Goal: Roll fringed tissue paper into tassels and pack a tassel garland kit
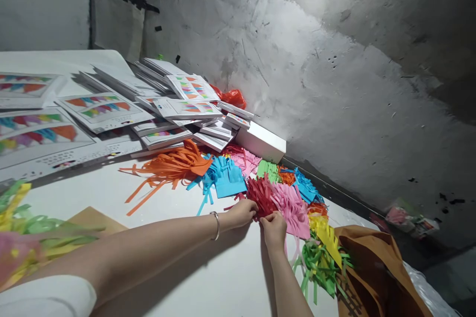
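Note:
A dark red fringed paper tassel (261, 195) lies on the white table (223, 277). At its near edge, my left hand (242, 212), with a metal bracelet at the wrist, pinches it from the left. My right hand (274, 229) is closed on the same tassel from the right, close to the left one. The fingertips partly hide what they grip. Pink fringed paper (292, 208) sits just right of it, touching. To the left lie a blue fringed piece (227, 178) and an orange one (178, 164) with long loose strips.
Printed sheets and cards (107, 109) are stacked at the back left, beside a white box (262, 141). Yellow (325, 235) and green fringed paper (319, 262) lie at the right, near a brown bag (375, 262). More coloured strips (33, 233) are at the left. A wall rises behind.

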Motion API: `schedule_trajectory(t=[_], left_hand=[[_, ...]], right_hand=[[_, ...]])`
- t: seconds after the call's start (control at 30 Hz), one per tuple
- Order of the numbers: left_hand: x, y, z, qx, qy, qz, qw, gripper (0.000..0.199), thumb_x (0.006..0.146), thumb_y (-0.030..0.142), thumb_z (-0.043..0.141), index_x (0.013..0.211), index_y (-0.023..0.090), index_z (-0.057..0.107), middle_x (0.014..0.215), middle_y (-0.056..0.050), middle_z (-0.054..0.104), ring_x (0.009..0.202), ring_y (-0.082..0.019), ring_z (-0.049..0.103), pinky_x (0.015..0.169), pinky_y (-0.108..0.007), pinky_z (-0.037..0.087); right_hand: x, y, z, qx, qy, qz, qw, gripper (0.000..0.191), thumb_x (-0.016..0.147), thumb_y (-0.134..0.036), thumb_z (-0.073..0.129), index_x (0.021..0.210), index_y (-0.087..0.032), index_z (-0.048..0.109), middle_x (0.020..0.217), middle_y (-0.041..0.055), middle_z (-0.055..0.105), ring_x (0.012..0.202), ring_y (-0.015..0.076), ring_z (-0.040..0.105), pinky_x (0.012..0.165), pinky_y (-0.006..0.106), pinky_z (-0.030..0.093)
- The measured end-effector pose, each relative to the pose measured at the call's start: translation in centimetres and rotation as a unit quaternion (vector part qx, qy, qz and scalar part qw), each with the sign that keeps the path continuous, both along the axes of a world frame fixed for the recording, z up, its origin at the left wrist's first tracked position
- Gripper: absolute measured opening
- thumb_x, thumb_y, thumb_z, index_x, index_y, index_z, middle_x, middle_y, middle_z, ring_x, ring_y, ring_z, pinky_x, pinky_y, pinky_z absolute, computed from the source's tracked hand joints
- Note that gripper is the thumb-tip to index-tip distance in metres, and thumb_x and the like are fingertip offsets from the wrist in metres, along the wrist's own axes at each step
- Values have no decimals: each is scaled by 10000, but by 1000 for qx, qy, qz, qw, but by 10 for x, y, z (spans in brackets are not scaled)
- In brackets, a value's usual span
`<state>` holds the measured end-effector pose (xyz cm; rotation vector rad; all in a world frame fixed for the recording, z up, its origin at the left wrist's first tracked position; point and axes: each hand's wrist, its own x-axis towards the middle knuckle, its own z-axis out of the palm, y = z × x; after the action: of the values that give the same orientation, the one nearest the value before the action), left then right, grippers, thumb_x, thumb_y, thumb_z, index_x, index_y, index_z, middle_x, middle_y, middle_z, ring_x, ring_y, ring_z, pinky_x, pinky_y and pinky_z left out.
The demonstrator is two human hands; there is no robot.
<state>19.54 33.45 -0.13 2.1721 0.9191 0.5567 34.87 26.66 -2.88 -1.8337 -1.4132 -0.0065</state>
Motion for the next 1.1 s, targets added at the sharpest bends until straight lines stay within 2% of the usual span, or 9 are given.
schedule_trajectory(t=[0.2, 0.4, 0.57, 0.67, 0.8, 0.87, 1.0, 1.1], left_hand=[[1, 0, 2, -5, 3, 1, 1000, 269, 976, 327, 612, 1176, 147, 630, 1163, -84, 658, 993, -220, 662, 862, -423, 572], [-2, -5, 10, -8, 22, 11, 1000, 268, 977, 330, 611, 1170, 145, 632, 1155, -82, 660, 988, -219, 663, 861, -422, 572], [5, -10, 19, -12, 66, 44, 997, 281, 980, 344, 605, 1176, 144, 627, 1145, -82, 662, 971, -216, 666, 848, -417, 575], [11, -12, 22, -12, 95, 56, 994, 286, 976, 338, 611, 1190, 149, 622, 1164, -86, 655, 983, -218, 663, 850, -419, 575], [13, -16, 21, 9, 113, 58, 992, 289, 975, 336, 613, 1197, 151, 619, 1172, -87, 652, 988, -220, 662, 850, -418, 575], [11, -19, 19, 32, 108, 50, 992, 282, 976, 337, 612, 1185, 149, 624, 1159, -85, 656, 980, -218, 663, 848, -417, 575], [10, -28, 20, 100, 66, -3, 993, 225, 973, 323, 612, 1110, 148, 648, 1144, -79, 659, 1013, -221, 647, 888, -432, 550], [17, -31, 24, 141, 35, -57, 988, 172, 955, 306, 635, 1014, 148, 669, 1124, -77, 663, 1046, -225, 627, 920, -433, 528]], right_hand=[[12, 0, -6, -19, 70, -15, 997, 240, 934, -387, 658, 913, -149, 638, 860, -10, 645, 746, 124, 628, 724, 312, 548], [13, -3, -13, -9, 149, 31, 988, 260, 954, -403, 631, 987, -146, 637, 890, -2, 653, 716, 112, 630, 655, 274, 550], [14, -7, -13, -4, 181, 64, 981, 295, 945, -428, 637, 878, -141, 637, 783, -25, 639, 650, 99, 615, 608, 250, 530], [17, -12, -7, 21, 167, 39, 985, 305, 944, -438, 631, 854, -147, 635, 785, -23, 641, 697, 117, 628, 672, 285, 536], [20, -22, 2, 76, 105, -46, 991, 303, 910, -456, 657, 826, -167, 627, 906, 8, 644, 848, 157, 616, 819, 357, 509], [20, -27, 4, 96, 75, -75, 990, 306, 918, -465, 636, 821, -176, 614, 922, 13, 629, 860, 160, 598, 832, 362, 493], [16, -35, 5, 122, 42, -78, 989, 341, 939, -489, 589, 797, -179, 584, 798, -15, 588, 765, 144, 573, 776, 337, 478], [12, -38, 8, 136, 30, -62, 988, 354, 932, -498, 591, 780, -179, 579, 773, -19, 582, 742, 139, 567, 755, 326, 474]])
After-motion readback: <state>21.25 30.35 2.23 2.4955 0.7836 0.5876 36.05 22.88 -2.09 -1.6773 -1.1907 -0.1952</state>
